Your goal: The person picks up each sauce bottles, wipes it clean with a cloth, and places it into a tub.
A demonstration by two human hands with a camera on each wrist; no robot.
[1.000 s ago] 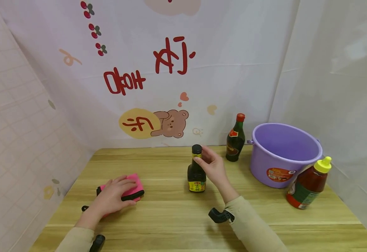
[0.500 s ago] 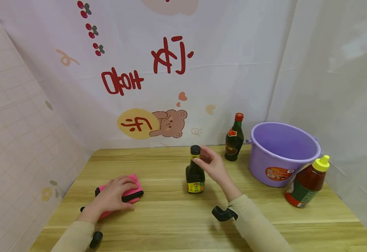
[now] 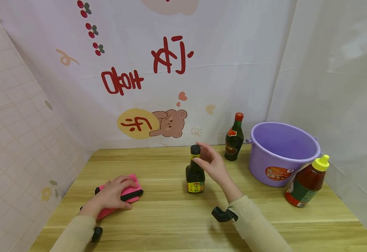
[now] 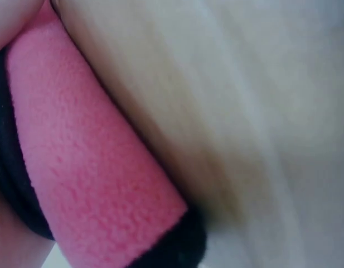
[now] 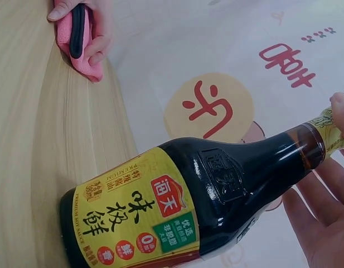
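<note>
A pink cloth with black edging (image 3: 134, 184) lies folded at the left of the table. My left hand (image 3: 111, 196) grips it from above, thumb on the near side; in the left wrist view the cloth's fuzzy face (image 4: 93, 156) fills the left part. A dark soy sauce bottle (image 3: 195, 175) with a black cap and yellow label stands upright mid-table. My right hand (image 3: 214, 166) holds its neck from the right, thumb in front and fingers behind. In the right wrist view the soy sauce bottle's label (image 5: 138, 206) faces the camera, and my thumb (image 5: 342, 109) touches the neck.
At the back right stands a green bottle with a red cap (image 3: 234, 140). Beside it is a purple bucket (image 3: 262, 164). A red sauce bottle with a yellow nozzle (image 3: 306, 185) stands close to the bucket's right front. A printed white curtain (image 3: 227, 52) hangs behind the table.
The camera view shifts slightly. My left hand stays on the cloth, moving very little. The right index finger has risen a little beside the cap; the soy sauce bottle stays in place.
</note>
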